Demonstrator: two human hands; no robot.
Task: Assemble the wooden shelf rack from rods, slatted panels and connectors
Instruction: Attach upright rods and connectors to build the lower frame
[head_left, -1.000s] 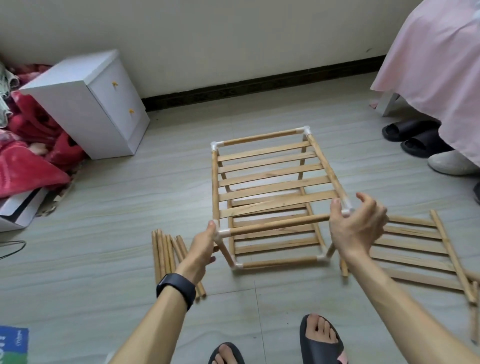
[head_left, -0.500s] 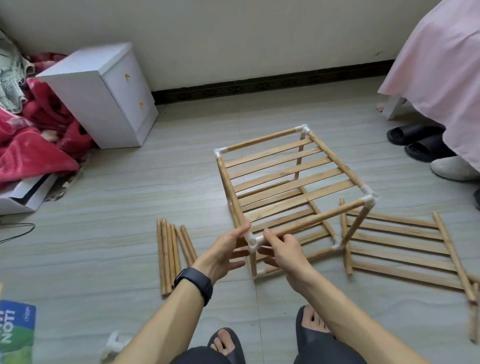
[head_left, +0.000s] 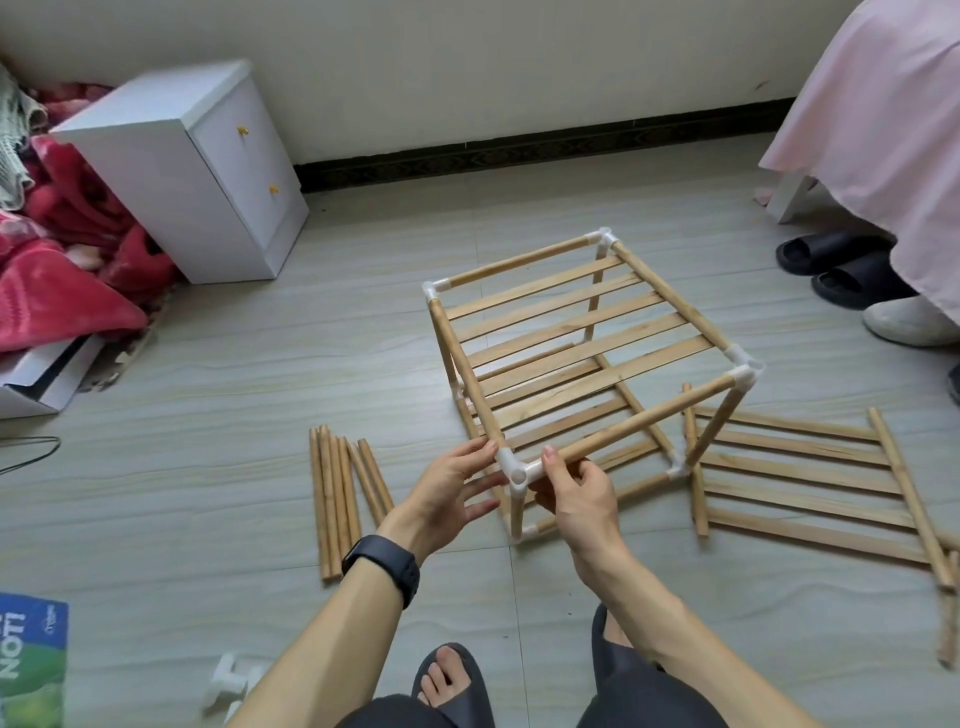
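The wooden rack (head_left: 571, 332) stands on the floor as a two-tier frame of rods and slatted panels joined by white connectors. Its nearest top corner connector (head_left: 513, 468) lies between my hands. My left hand (head_left: 449, 488) pinches the side rod beside that connector, thumb on top and fingers below. My right hand (head_left: 574, 496) grips the front top rod just right of the connector, thumb on top. A bundle of loose rods (head_left: 337, 499) lies left of the rack. A spare slatted panel (head_left: 810, 483) lies flat to the right.
A white cabinet (head_left: 208, 166) and red bedding (head_left: 57, 270) sit at the back left. A pink bedspread (head_left: 883, 130) with slippers (head_left: 841, 270) is at the right. A loose white connector (head_left: 228, 680) and a blue booklet (head_left: 31, 660) lie near my feet.
A second ago my hands held the two ends of the front rod. The rack has turned, and both hands have come together at its nearest corner.
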